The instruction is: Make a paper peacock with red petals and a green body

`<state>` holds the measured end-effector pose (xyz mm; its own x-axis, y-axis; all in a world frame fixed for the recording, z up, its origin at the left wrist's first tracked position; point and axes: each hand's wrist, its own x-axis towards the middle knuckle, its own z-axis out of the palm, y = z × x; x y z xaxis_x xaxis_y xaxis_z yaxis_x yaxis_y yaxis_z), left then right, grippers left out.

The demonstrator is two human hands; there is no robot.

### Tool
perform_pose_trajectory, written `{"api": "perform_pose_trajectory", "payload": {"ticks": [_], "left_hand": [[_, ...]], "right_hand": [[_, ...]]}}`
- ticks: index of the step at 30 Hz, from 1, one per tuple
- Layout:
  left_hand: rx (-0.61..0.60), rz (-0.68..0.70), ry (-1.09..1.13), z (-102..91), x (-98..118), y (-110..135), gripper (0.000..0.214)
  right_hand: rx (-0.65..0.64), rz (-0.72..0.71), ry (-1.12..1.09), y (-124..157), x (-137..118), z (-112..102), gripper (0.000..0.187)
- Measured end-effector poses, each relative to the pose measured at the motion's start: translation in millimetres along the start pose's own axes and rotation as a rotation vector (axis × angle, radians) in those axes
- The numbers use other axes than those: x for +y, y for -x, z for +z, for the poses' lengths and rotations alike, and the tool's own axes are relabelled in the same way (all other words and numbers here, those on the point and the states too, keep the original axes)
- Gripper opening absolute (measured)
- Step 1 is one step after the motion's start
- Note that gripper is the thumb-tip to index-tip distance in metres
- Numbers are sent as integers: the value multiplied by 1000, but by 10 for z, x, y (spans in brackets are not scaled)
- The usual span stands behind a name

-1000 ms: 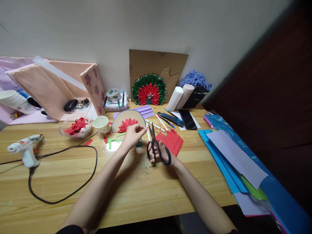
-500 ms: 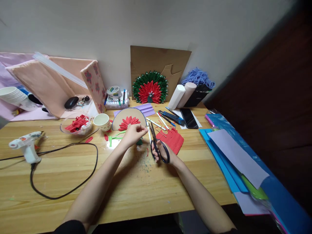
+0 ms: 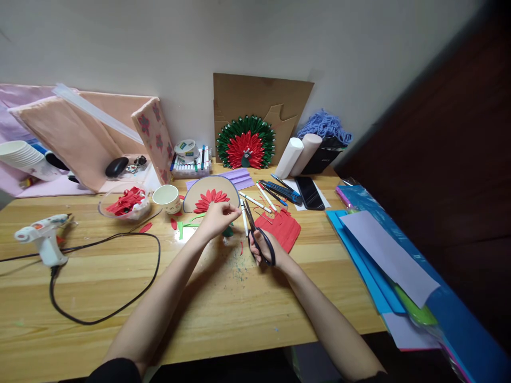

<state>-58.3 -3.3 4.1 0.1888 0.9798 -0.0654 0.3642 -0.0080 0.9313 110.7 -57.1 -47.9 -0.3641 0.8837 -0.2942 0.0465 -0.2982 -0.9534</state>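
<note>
Scissors sit in the right hand, whose fingers are threaded through the black loops and closed round them. The blades are nearly together and point away toward the wall. The left hand is just beside the blade tips, its fingers pinched narrow. Whether a scrap lies between them is too small to tell.

Both hands hover low over the wooden surface. They are in front of a half-round card with red petals and just left of a fringed red paper sheet. A few pens lie just beyond the blade tips.

The scissors look stiff and fairly weighty for their size, with hard, sharp blades, so the loops are the only sensible place to grip them. The red sheet looks light and floppy, and its cut fringe would tear easily. I would take it by the uncut edge.

A paper cup and a glass bowl of red scraps stand to the left. Well apart, further left, a hot glue gun rests with its black cord looping across the wood. A phone lies face up to the right of the pens.
</note>
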Motion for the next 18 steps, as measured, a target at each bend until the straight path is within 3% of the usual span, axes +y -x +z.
{"api": "perform_pose_trajectory", "payload": {"ticks": [10,18], "left_hand": [[38,-24,60,-18,-48,-36,32],[178,-26,204,-5,-136,-91,32]], "right_hand": [[46,3,65,26,65,20,60],[46,13,-135,5,56,84,76]]}}
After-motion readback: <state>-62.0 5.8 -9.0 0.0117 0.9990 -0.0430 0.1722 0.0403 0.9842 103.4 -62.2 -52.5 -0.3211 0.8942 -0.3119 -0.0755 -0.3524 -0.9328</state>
